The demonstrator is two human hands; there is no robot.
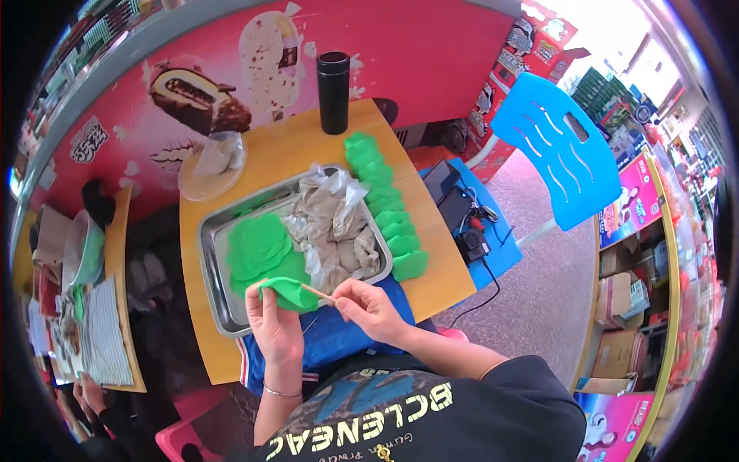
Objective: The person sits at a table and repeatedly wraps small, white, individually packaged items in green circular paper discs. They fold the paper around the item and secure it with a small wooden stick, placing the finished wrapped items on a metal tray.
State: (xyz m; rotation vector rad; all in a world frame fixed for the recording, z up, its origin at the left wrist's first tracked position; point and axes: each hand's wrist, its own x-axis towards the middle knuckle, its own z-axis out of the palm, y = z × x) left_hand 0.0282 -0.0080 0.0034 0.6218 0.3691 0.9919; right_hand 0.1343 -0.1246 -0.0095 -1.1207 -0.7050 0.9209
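Note:
My left hand (275, 333) holds up a thin, soft green round sheet (292, 293), bent over its fingers, near the front edge of a metal tray (209, 281). Between the fingertips of my right hand (372, 309) is a slim wooden stick (319, 293), whose far end reaches the green sheet. Inside the tray, a pile of flat green rounds (260, 250) lies on the left. Beside it sits a clear plastic bag (332, 223) with grey-brown lumps. Right of the tray, several folded green pieces (387, 208) form an overlapping row on the table.
The wooden table (439, 281) also bears a black tumbler (334, 92) and a clear plastic lid-like dish (212, 173). Blue cloth (354, 327) covers my lap. To the right are a blue chair (558, 150) and black devices with cables (466, 223). Another person's hand (91, 394) shows lower left.

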